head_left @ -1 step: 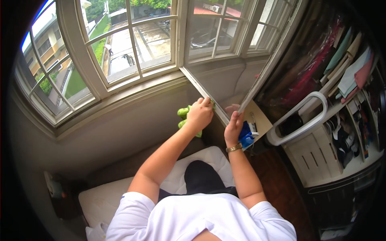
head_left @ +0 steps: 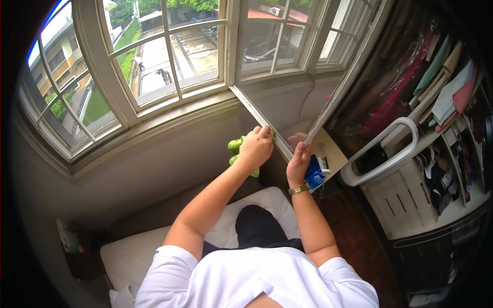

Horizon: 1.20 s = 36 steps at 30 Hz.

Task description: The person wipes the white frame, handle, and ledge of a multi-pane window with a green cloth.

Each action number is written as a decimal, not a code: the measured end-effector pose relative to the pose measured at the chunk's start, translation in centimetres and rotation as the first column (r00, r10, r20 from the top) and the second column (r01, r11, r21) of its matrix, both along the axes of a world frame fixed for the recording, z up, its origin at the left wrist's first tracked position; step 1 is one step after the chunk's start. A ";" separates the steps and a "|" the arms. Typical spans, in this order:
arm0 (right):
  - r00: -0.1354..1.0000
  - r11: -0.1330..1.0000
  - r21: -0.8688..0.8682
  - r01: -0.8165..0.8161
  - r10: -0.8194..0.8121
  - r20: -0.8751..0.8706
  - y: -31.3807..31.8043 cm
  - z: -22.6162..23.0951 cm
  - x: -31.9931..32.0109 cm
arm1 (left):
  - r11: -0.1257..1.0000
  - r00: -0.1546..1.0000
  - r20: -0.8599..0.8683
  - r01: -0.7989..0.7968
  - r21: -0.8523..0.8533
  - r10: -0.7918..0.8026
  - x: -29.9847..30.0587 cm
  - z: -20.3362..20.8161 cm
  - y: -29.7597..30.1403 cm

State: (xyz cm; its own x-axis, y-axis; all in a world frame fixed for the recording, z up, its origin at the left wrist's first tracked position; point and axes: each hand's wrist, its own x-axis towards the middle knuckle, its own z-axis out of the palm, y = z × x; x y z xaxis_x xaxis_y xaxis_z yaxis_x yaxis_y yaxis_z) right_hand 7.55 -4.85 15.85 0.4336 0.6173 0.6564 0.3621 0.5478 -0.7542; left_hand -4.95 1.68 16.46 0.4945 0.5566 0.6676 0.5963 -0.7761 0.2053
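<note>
A white-framed, see-through window panel (head_left: 292,100) stands swung inward, a faint reflection of fingers showing in it. My left hand (head_left: 257,147) is closed on a bunched green cloth (head_left: 234,145), pressing it to the panel's lower rail (head_left: 267,122). Some of the cloth hangs out below and beside my fingers. My right hand (head_left: 298,164) is closed around the panel's near lower corner, thumb up against the frame. A metal-banded watch (head_left: 299,189) sits on my right wrist.
Multi-paned windows (head_left: 169,51) line the wall ahead. Below lies a white mattress (head_left: 138,251). Right of my hand, a small table (head_left: 331,149) bears a blue item (head_left: 314,177). A white oval-framed appliance (head_left: 382,151) stands before shelves and hanging clothes (head_left: 431,77).
My left hand and the green cloth have shifted very slightly right along the panel's rail. My right hand has stayed in place.
</note>
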 end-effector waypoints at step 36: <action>0.021 0.714 0.247 -0.655 0.344 -0.939 0.4 -7.5 -0.5 | 0.641 0.710 0.617 0.654 -0.401 -0.338 -0.1 -2.7 -2.3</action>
